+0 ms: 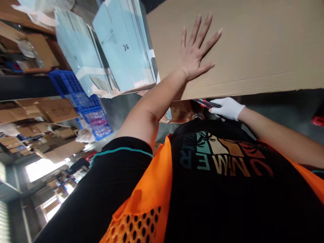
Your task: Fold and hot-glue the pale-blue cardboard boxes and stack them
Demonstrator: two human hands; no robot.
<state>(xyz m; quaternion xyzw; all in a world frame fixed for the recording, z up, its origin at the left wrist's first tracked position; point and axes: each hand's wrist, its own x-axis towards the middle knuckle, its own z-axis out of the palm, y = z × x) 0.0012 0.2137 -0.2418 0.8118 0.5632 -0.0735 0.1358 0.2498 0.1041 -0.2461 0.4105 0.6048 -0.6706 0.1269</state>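
Brown corrugated cardboard sheet point(253, 44) fills the view from twelve to three o'clock, lying broad and flat, its near edge running across just above the person's chest.

Left hand point(197, 50): bare, fingers spread wide, palm pressed flat on the cardboard near its left end, at about twelve o'clock. It grips nothing; it pins the sheet.

Right hand point(227, 108): in a white glove, at about two o'clock from centre, tucked under the near edge of the sheet. It is closed around a box cutter point(206, 103) with a dark body and red trim, which points left along the edge. Whether the blade is out cannot be told.

Hands well apart, one on top of the sheet, one below its edge.

Surroundings: stacks of pale blue flat packs point(121, 44) at eleven o'clock, touching or just beside the cardboard's left edge. Blue plastic crates point(86, 104) at nine o'clock. More cartons point(50, 111) and a lit doorway further off at eight.

Judgement on handling: the sheet is large and will flex, so the flat palm should bear down firmly close to the cut line yet clear of the blade's path. Draw the cutter away from the body and the bare hand, shallow, in one steady pull.
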